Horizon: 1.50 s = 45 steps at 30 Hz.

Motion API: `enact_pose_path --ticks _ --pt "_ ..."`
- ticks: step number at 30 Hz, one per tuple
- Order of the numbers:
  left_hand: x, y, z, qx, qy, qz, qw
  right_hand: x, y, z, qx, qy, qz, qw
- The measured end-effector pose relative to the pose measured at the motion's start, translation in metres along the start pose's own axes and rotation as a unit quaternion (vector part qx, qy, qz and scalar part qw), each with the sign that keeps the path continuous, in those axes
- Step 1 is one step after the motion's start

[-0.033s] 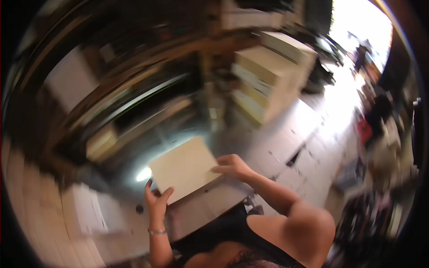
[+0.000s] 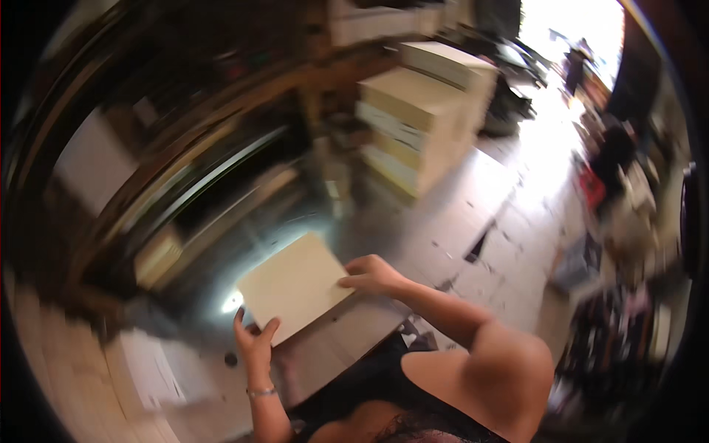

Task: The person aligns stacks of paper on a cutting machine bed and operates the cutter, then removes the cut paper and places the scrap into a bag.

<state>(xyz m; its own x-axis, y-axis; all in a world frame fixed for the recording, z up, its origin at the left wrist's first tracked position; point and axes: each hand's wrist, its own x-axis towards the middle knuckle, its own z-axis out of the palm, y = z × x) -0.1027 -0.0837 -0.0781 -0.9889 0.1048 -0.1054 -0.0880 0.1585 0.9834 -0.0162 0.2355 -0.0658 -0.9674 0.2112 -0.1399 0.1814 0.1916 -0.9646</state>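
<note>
A flat, cream-coloured rectangular sheet (image 2: 297, 286) lies between my two hands, tilted, over a grey metal table. Whether it is a single sheet or a stack of paper, I cannot tell. My left hand (image 2: 255, 343) grips its near-left corner, the thumb on top and the fingers at the side and partly hidden beneath. At the right edge, my right hand (image 2: 371, 276) pinches it with the thumb and bent fingers. A bright lamp glare (image 2: 233, 301) shows beside its left corner.
A white stack of paper (image 2: 151, 369) stands at the lower left of the table (image 2: 317, 358). Beyond the table, a long machine or rack (image 2: 221, 173) runs across. Large cream stacks (image 2: 421, 122) stand farther off on the tiled floor (image 2: 458, 221). Boxes and goods (image 2: 580, 262) line the right side.
The surroundings have shifted left in the picture as my view turned. The sheet and both hands sit slightly farther left, with the same hold on it.
</note>
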Motion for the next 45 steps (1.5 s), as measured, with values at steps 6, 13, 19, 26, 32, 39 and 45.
enact_pose_path --ticks 6,13,19,26,32,39,45 --pt "0.033 0.025 0.036 0.042 -0.075 -0.033 0.996 0.002 0.019 -0.02 -0.01 0.045 0.07 0.997" --pt "0.104 0.007 0.023 0.142 -0.054 0.02 0.988 0.05 0.017 -0.009 -0.034 0.067 0.035 0.997" --pt "0.157 0.02 0.014 0.201 0.025 0.055 0.978 0.113 -0.011 0.002 0.022 0.021 0.09 0.996" --pt "0.21 -0.002 0.046 -0.064 0.194 0.11 0.973 0.205 -0.007 0.021 0.06 0.07 0.092 0.991" --pt "0.155 0.026 0.107 -0.29 0.169 0.078 0.939 0.258 -0.031 0.05 0.144 0.022 0.057 0.988" --pt "0.227 0.028 0.138 -0.227 0.219 0.122 0.941 0.326 -0.044 0.064 0.074 0.008 0.055 0.996" --pt "0.275 0.031 0.139 -0.193 0.297 0.14 0.925 0.391 -0.045 0.079 0.083 -0.046 0.071 0.993"
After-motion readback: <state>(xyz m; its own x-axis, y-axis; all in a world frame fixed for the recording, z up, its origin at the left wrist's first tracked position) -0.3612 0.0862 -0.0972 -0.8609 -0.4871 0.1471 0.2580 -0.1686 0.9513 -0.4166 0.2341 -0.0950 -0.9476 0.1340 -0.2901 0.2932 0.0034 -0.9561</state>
